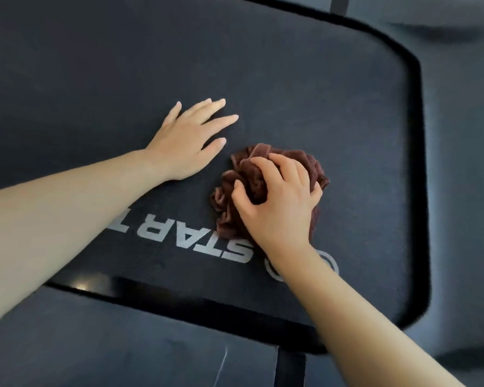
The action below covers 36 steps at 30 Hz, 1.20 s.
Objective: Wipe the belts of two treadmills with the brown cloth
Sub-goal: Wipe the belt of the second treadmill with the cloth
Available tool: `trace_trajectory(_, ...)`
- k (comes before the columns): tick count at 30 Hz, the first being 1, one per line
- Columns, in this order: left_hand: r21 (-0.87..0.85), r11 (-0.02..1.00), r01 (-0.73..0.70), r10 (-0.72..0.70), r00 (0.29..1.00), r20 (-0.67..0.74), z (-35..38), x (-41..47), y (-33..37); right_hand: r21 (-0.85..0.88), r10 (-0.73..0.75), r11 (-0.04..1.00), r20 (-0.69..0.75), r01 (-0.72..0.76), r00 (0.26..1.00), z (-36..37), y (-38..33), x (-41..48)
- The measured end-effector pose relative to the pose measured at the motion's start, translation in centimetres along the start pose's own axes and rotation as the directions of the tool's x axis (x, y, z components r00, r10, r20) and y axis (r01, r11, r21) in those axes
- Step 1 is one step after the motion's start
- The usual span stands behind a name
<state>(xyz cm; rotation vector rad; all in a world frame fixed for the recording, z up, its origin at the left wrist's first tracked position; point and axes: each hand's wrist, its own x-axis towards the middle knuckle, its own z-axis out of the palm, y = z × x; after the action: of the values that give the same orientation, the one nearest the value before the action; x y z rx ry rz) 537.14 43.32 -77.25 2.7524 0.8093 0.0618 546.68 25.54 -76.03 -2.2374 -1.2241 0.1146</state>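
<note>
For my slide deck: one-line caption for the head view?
Right hand presses the bunched cloth on the belt; left hand lies flat.

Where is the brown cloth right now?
In the head view, the cloth lies bunched on the belt, right of centre, under the right hand, just above the white lettering.

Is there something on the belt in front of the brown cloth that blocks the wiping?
Only the person's own left hand. It lies flat on the belt, just left of the brown cloth, which the right hand grips bunched up. Beyond the cloth and to its right, the belt shows nothing in the way.
</note>
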Motion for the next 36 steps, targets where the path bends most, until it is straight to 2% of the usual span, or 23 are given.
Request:
trace_trajectory(5, 0.035, 0.962, 0.270, -0.268, 0.962, -0.047, -1.3, -9.1, -5.3, 0.072, -0.175, 0.983, 0.095, 0.169, 0.980, 3.7, -5.1, 1.2)
trace_trajectory(8, 0.052, 0.889, 0.455, -0.450, 0.889, -0.085, -2.0, -15.0, -8.0, 0.132, -0.301, 0.950, 0.147, 0.283, 0.942, 6.0, -8.5, 0.8)
trace_trajectory(16, 0.050, 0.695, 0.718, -0.709, 0.695, -0.118, -4.4, -26.9, -9.6, 0.272, -0.505, 0.859, 0.307, 0.434, 0.807, 10.7, -17.7, -2.9)
trace_trajectory(21, -0.049, 0.598, 0.800, -0.795, 0.586, -0.157, -5.3, -32.5, -8.2, 0.152, -0.518, 0.852, 0.387, 0.501, 0.763, 11.1, -18.2, -3.4)
trace_trajectory(32, -0.161, 0.566, 0.808, -0.822, 0.540, -0.180, -6.0, -38.4, -5.0, 0.177, -0.505, 0.863, 0.348, 0.474, 0.790, 9.8, -19.0, -4.2)
trace_trajectory(36, -0.166, 0.590, 0.790, -0.806, 0.563, -0.185, -7.1, -40.7, -5.2, 0.251, -0.523, 0.850, 0.292, 0.464, 0.801, 9.0, -20.9, -5.5)
